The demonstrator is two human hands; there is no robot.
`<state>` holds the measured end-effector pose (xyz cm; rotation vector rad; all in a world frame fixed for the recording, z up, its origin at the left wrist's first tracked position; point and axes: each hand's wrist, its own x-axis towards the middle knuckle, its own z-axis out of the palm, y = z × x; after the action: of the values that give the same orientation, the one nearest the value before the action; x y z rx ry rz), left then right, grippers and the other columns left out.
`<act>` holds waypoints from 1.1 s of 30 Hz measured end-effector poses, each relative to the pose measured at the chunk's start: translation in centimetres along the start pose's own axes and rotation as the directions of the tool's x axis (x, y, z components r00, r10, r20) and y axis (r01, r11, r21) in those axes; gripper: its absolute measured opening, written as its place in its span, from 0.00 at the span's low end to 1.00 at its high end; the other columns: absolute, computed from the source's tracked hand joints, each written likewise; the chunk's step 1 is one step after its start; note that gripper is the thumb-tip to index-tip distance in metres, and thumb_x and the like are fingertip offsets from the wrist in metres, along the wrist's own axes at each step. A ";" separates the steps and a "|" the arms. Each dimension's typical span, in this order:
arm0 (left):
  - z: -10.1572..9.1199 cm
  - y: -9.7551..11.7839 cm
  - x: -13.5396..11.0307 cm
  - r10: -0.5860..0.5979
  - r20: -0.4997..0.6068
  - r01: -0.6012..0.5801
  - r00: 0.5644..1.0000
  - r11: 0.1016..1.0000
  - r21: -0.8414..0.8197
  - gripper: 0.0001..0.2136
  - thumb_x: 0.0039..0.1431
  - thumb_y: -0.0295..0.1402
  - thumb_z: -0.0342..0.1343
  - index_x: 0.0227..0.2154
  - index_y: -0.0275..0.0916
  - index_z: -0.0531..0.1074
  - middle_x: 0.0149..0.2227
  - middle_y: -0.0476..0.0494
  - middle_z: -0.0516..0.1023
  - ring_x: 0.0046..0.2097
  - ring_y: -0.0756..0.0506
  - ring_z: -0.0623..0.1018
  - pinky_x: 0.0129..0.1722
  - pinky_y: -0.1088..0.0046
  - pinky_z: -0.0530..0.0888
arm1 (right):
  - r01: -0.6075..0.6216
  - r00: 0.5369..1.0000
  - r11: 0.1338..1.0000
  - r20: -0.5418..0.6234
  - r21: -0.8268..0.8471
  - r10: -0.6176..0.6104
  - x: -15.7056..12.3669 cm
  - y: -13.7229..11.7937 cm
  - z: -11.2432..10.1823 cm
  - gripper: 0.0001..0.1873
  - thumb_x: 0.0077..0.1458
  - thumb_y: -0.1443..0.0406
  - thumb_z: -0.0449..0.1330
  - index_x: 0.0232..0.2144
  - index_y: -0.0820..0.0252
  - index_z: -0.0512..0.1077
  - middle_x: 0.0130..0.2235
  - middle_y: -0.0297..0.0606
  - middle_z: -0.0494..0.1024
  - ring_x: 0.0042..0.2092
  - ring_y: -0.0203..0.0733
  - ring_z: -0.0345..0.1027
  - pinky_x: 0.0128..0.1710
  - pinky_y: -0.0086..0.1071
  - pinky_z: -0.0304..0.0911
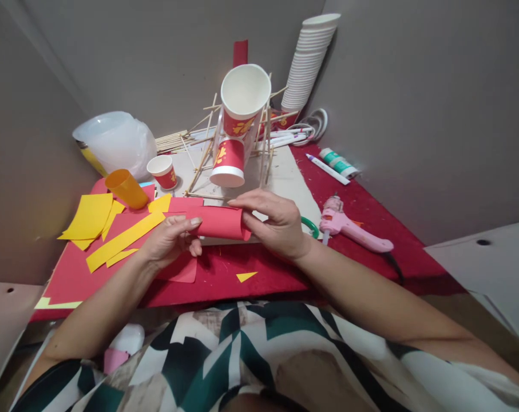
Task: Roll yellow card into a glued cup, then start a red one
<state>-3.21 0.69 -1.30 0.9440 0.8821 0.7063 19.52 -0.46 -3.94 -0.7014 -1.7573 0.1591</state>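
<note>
A sheet of red paper point(220, 222), rolled into a loose tube, is held level over the front of the table. My left hand point(170, 236) grips its left end, thumb on top. At the right end, the thumb and fingers of my right hand point(276, 222) pinch the paper's edge. Just beyond stands a frame of thin wooden sticks point(201, 166) with two red-and-white paper cups in it; the upper cup point(245, 94) opens toward me and the lower cup point(228, 163) is upside down. Red sheets point(126, 226) and yellow paper pieces point(90, 217) lie left of my hands.
A pink glue gun point(356, 229), a marker point(328, 170) and a green-and-white roll point(339, 163) lie on the right. A tall cup stack point(310, 63) leans against the wall. An orange cup point(126, 189), a small paper cup point(163, 173) and a plastic bag point(117, 143) are at left.
</note>
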 end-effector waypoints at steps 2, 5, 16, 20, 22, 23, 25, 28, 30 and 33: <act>0.0 0.0 0.0 -0.005 -0.002 0.005 1.000 1.000 -0.008 0.17 0.43 0.37 0.71 0.16 0.34 0.68 0.12 0.49 0.72 0.16 0.49 0.76 0.18 0.81 0.71 | 0.002 1.000 1.000 0.010 -0.004 -0.002 0.1 -0.1 0.0 0.13 0.58 0.75 0.58 0.42 0.59 0.78 0.39 0.43 0.83 0.42 0.40 0.78 0.42 0.35 0.75; -0.1 0.0 0.0 -0.018 -0.005 0.018 1.000 1.000 -0.013 0.18 0.44 0.37 0.70 0.15 0.35 0.67 0.13 0.46 0.74 0.16 0.49 0.76 0.19 0.80 0.72 | 0.021 1.000 1.000 0.022 -0.017 -0.020 0.2 -0.3 -0.1 0.13 0.58 0.75 0.58 0.41 0.60 0.78 0.38 0.44 0.83 0.41 0.40 0.78 0.42 0.35 0.75; -0.3 -0.1 0.2 -0.038 -0.012 0.037 0.999 0.995 -0.092 0.16 0.47 0.35 0.69 0.16 0.34 0.69 0.14 0.45 0.75 0.17 0.49 0.76 0.20 0.81 0.73 | 0.056 0.995 0.998 0.084 0.002 -0.056 0.0 -0.4 -0.2 0.12 0.58 0.75 0.59 0.41 0.59 0.78 0.39 0.44 0.83 0.40 0.40 0.77 0.40 0.34 0.75; -0.2 -0.2 0.3 -0.058 0.000 0.057 0.998 0.991 -0.124 0.11 0.51 0.36 0.67 0.24 0.34 0.73 0.15 0.48 0.75 0.17 0.50 0.76 0.18 0.81 0.73 | 0.076 0.993 0.997 0.090 0.028 -0.079 -0.1 -0.3 -0.1 0.15 0.57 0.76 0.58 0.43 0.58 0.78 0.39 0.43 0.83 0.40 0.41 0.77 0.40 0.36 0.74; -0.2 -0.3 0.5 -0.077 0.005 0.077 0.997 0.990 -0.120 0.10 0.52 0.36 0.66 0.26 0.34 0.73 0.17 0.47 0.76 0.17 0.50 0.76 0.17 0.81 0.73 | 0.095 0.991 0.995 0.095 0.042 -0.098 -0.1 -0.3 -0.1 0.16 0.57 0.76 0.58 0.43 0.57 0.77 0.39 0.43 0.83 0.41 0.42 0.77 0.40 0.38 0.74; -0.3 -0.4 0.6 -0.085 0.007 0.086 0.996 0.990 -0.116 0.10 0.52 0.35 0.66 0.27 0.34 0.73 0.17 0.47 0.77 0.17 0.50 0.76 0.17 0.80 0.73 | 0.103 0.989 0.994 0.098 0.048 -0.107 -0.2 -0.3 -0.1 0.16 0.57 0.77 0.58 0.43 0.57 0.77 0.39 0.44 0.83 0.41 0.42 0.77 0.40 0.38 0.74; -0.3 -0.5 0.7 -0.104 0.018 0.105 0.994 0.989 -0.108 0.10 0.52 0.35 0.66 0.27 0.33 0.73 0.17 0.46 0.77 0.16 0.49 0.75 0.16 0.80 0.73 | 0.113 0.987 0.992 0.107 0.062 -0.119 -0.3 -0.2 -0.2 0.16 0.57 0.77 0.58 0.43 0.59 0.77 0.39 0.46 0.83 0.41 0.43 0.77 0.41 0.40 0.73; -0.4 -0.7 0.8 -0.121 0.030 0.123 0.992 0.984 -0.126 0.10 0.52 0.34 0.66 0.27 0.32 0.72 0.16 0.46 0.75 0.16 0.50 0.75 0.16 0.81 0.72 | 0.111 0.984 0.990 0.132 0.084 -0.122 -0.3 -0.4 -0.3 0.16 0.56 0.77 0.59 0.44 0.60 0.76 0.40 0.48 0.82 0.42 0.44 0.77 0.42 0.41 0.73; -0.4 -0.7 0.9 -0.124 0.035 0.128 0.992 0.981 -0.147 0.10 0.52 0.33 0.65 0.26 0.32 0.72 0.16 0.45 0.76 0.16 0.49 0.75 0.15 0.82 0.71 | 0.111 0.981 0.990 0.149 0.092 -0.124 -0.2 -0.6 -0.4 0.17 0.56 0.77 0.59 0.46 0.58 0.76 0.40 0.46 0.82 0.43 0.43 0.77 0.42 0.40 0.73; -0.6 -0.8 0.9 -0.132 0.049 0.138 0.990 0.976 -0.166 0.09 0.53 0.33 0.63 0.25 0.32 0.72 0.16 0.43 0.76 0.16 0.49 0.76 0.16 0.82 0.71 | 0.133 0.973 0.986 0.175 0.097 -0.148 0.0 -1.0 -0.6 0.18 0.56 0.77 0.60 0.46 0.57 0.76 0.39 0.44 0.82 0.42 0.42 0.77 0.41 0.38 0.73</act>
<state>-3.18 1.28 -2.49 0.7367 0.8309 0.6336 19.74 -1.38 -3.31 -0.5116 -1.9565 0.2048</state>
